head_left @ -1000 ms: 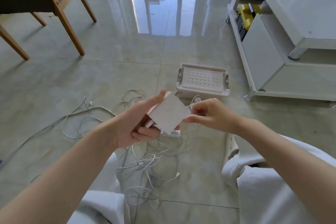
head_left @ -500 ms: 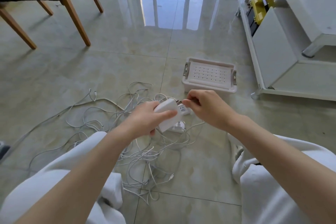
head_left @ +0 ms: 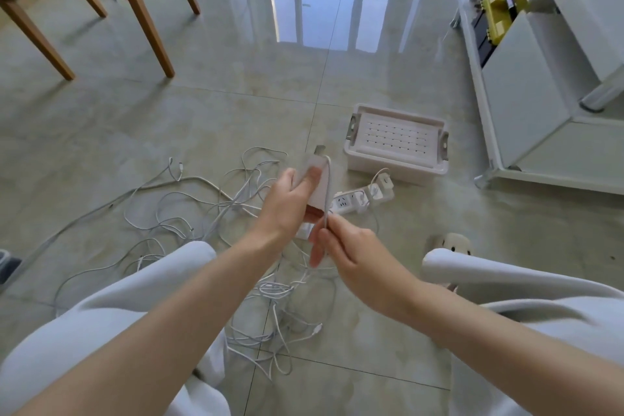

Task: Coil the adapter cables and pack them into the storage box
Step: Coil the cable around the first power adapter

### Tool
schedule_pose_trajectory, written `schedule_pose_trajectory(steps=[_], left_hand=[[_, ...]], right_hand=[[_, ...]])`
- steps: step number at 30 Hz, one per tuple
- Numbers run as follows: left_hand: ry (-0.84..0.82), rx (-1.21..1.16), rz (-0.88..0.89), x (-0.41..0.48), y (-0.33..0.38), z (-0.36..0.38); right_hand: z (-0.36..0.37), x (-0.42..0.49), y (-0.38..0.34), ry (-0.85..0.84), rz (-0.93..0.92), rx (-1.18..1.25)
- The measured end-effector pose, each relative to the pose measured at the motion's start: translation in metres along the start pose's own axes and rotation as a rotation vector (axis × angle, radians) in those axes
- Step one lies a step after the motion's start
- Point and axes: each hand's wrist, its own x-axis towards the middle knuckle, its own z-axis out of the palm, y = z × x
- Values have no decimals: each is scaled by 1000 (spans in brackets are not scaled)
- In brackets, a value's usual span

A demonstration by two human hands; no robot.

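Note:
My left hand (head_left: 287, 204) grips a white power adapter (head_left: 319, 184) above the floor, its metal plug prongs pointing up. A thin white cable runs down the adapter's right edge into my right hand (head_left: 351, 255), which pinches it just below the adapter. A tangle of white cables (head_left: 209, 213) sprawls over the tiles under and left of my hands. The white storage box (head_left: 396, 164), its perforated lid on and grey latches at both ends, sits on the floor beyond my hands to the right.
A white power strip (head_left: 347, 202) with a small plug-in charger (head_left: 383, 184) lies between my hands and the box. A wooden chair (head_left: 135, 7) stands far left, a white cabinet (head_left: 540, 84) at right. My knees in light trousers and a slipper (head_left: 450, 243) frame the foreground.
My left hand turned the adapter from flat-on to edge-on with the prongs up. My right hand dropped from the adapter's upper right to below it, drawing the cable down its side.

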Motion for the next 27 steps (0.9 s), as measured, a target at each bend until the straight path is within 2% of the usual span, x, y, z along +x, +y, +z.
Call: schedule_pose_trajectory(steps=[2, 6, 8, 13, 18, 20, 22, 27], left_hand=[[-39, -151, -43, -1, 2, 4], [-106, -622, -120, -3, 16, 7], [-142, -701, -173, -3, 21, 5], [-387, -532, -221, -8, 24, -1], [-584, -418, -144, -19, 39, -11], [-601, -354, -124, -21, 45, -19], [-582, -191, -92, -25, 50, -24], [-402, 307, 58, -24, 49, -25]], right_hand=[[8, -1, 3, -79, -32, -13], [17, -5, 17, -242, -47, -60], [12, 1, 29, -289, -10, -87], [-31, 23, 51, -272, 64, -247], [-67, 31, 44, -160, -109, -408], [-74, 35, 39, -127, -146, -451], [-81, 38, 33, -93, -142, -511], [-85, 38, 22, 75, -175, -658]])
